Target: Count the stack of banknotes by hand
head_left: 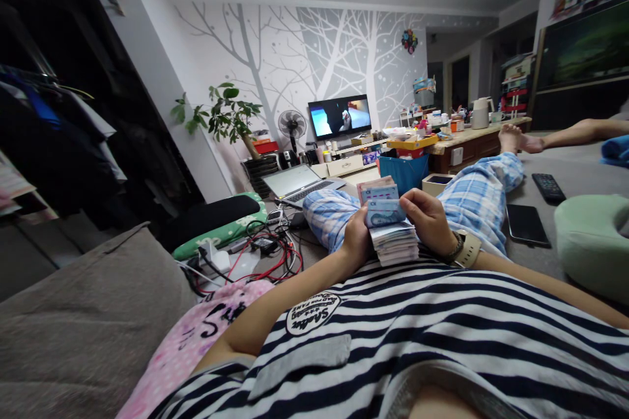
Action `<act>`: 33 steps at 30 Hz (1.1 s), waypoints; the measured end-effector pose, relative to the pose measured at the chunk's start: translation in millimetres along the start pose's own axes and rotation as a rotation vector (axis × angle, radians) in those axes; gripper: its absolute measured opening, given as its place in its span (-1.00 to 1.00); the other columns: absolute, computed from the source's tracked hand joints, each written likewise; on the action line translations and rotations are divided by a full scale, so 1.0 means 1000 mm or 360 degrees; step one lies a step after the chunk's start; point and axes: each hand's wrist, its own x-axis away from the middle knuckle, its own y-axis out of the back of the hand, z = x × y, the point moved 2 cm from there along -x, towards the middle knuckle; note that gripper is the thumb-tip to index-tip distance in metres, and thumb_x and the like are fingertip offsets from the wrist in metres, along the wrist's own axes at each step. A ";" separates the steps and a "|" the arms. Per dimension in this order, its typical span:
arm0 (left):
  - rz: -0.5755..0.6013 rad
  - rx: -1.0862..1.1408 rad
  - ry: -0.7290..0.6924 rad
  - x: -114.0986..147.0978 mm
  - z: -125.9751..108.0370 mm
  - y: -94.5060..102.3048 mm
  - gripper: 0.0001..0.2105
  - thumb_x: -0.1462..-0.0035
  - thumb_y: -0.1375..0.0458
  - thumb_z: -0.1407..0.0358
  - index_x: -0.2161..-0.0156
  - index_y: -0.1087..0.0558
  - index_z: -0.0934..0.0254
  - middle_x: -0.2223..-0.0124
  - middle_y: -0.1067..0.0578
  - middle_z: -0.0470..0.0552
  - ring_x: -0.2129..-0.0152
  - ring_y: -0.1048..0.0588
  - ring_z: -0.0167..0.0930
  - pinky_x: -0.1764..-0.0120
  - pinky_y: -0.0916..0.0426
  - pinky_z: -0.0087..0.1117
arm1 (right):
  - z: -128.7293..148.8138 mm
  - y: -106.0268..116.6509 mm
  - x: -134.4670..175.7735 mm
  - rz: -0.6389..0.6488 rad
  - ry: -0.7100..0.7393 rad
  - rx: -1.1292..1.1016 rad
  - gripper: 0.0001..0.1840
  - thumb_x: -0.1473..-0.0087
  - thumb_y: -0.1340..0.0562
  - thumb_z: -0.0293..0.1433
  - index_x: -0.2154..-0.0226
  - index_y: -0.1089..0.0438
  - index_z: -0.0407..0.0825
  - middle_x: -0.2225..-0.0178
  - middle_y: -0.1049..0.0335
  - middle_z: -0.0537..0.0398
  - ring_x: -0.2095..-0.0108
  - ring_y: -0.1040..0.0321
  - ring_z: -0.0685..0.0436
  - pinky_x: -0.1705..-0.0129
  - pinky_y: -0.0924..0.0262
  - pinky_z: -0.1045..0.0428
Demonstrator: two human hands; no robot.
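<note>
A thick wad of banknotes point(397, 245) is in front of my striped shirt, its layered edges facing me. My left hand point(357, 234) is closed round the left side of the notes, thumb on the front. Bluish notes point(384, 209) stand upright above the wad, with a pinkish one behind them. My right hand point(426, 219), with a watch point(468, 249) on its wrist, pinches the right edge of the bluish notes between thumb and fingers. Their exact printing is too small to read.
A laptop point(302, 184) and tangled cables point(275, 252) lie to the left. On the right are a phone point(527, 225), a remote control point(548, 188) and a green neck pillow point(584, 249). A blue bin point(403, 171) stands ahead. Another person's leg point(574, 135) rests at far right.
</note>
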 end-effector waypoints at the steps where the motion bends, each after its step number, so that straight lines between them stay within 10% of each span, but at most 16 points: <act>1: 0.0031 -0.0068 -0.0049 0.001 -0.002 0.001 -0.86 0.00 -0.27 0.24 0.34 -0.59 0.26 0.30 -0.65 0.01 0.15 -0.56 -0.24 0.01 -0.40 -0.28 | 0.000 0.000 0.000 0.0005 -0.0003 -0.0013 -0.56 -0.16 -0.28 0.01 0.50 -0.34 0.01 0.61 -0.09 0.23 0.54 -0.02 -0.02 0.50 0.03 0.04; 25: -0.0220 0.0249 0.0216 0.004 -0.009 -0.010 -0.90 -0.04 -0.26 0.32 0.45 -0.55 0.30 0.36 -0.65 0.06 0.03 -0.57 -0.18 -0.14 -0.36 -0.20 | -0.002 0.000 0.000 0.0097 -0.0040 -0.0097 -0.51 -0.21 -0.24 0.01 0.54 -0.35 0.00 0.61 -0.29 0.16 0.57 -0.14 -0.01 0.50 -0.04 0.03; 33: 0.0134 0.0334 0.0241 0.014 -0.015 -0.015 -0.83 0.10 -0.33 0.27 0.38 -0.57 0.33 0.35 -0.66 0.12 0.07 -0.59 -0.10 -0.07 -0.42 -0.13 | -0.008 0.002 -0.007 -0.0091 -0.0169 0.0102 -0.47 -0.06 -0.32 0.08 0.57 -0.27 0.01 0.66 -0.21 0.23 0.59 -0.09 0.00 0.51 0.02 0.03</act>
